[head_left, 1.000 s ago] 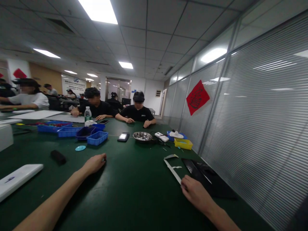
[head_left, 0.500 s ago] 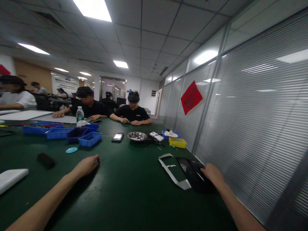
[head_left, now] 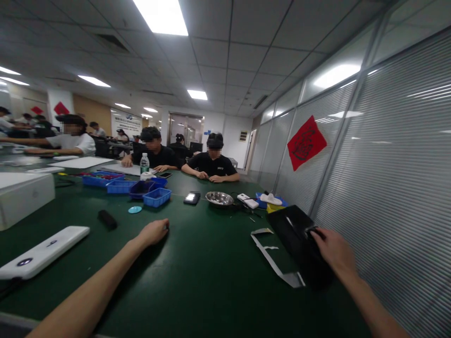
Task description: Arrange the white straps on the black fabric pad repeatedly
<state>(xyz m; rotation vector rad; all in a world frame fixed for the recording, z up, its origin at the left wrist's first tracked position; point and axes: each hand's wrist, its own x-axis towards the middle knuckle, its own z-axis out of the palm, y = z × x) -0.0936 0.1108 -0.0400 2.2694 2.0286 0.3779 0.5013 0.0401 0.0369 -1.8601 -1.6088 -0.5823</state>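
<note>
My right hand (head_left: pixel 334 249) grips the edge of a thin black sheet-like packet (head_left: pixel 294 234), raised at a tilt off the table at the right. Its far edge overlaps a yellow tray in my view. Beside it lies a torn white paper strip (head_left: pixel 275 265), bent into an open frame shape. My left hand (head_left: pixel 154 232) rests on the green table (head_left: pixel 197 277) with its fingers curled together; a small dark spot shows at the fingertips, and what it is I cannot make out. A light-blue disc (head_left: pixel 135 210) lies beyond it, and a black oblong object (head_left: pixel 107 219) to its left.
Blue trays (head_left: pixel 157 197), a water bottle (head_left: pixel 144 164), a phone (head_left: pixel 192 197) and a metal bowl (head_left: pixel 219 199) stand farther back. A white device (head_left: pixel 45 251) and a white box (head_left: pixel 26 202) sit at the left. Co-workers (head_left: pixel 213 164) sit across. A glass partition (head_left: pixel 394 188) borders the right.
My right hand has lifted the black packet from the table and tilted it up. The view has swung left, showing more of the white device and a box. My left hand stays on the table.
</note>
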